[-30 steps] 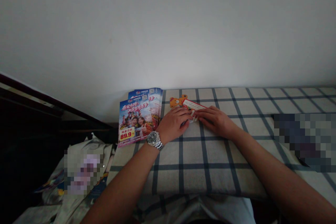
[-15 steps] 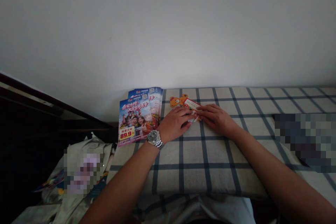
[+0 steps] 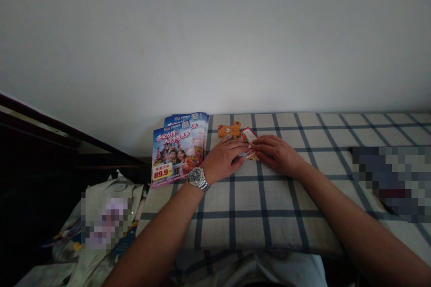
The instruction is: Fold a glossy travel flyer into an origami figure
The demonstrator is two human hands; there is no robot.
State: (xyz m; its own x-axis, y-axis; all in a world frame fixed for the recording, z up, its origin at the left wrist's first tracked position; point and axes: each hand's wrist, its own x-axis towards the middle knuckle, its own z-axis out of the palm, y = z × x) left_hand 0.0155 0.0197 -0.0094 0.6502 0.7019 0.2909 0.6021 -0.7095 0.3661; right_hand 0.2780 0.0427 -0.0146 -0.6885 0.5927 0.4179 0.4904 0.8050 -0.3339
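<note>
My left hand (image 3: 225, 158), a metal watch (image 3: 197, 177) on its wrist, lies palm down on the checked cloth with its fingers pressing a small red-and-white printed paper (image 3: 250, 136). My right hand (image 3: 276, 154) meets it from the right, fingertips pinching and pressing the same paper, which looks partly folded. An orange bear-shaped card (image 3: 229, 130) lies just beyond my left fingers, touching the paper's far end.
A stack of blue leaflets (image 3: 176, 150) with a yellow price tag lies at the cloth's (image 3: 269, 206) left edge by the white wall. Crumpled fabric and papers (image 3: 101, 215) sit lower left. A blurred dark patch (image 3: 390, 175) is on the right.
The visible part of the red-and-white paper has shrunk and its far end has swung left towards the bear card. Both hands have stayed almost in place on it.
</note>
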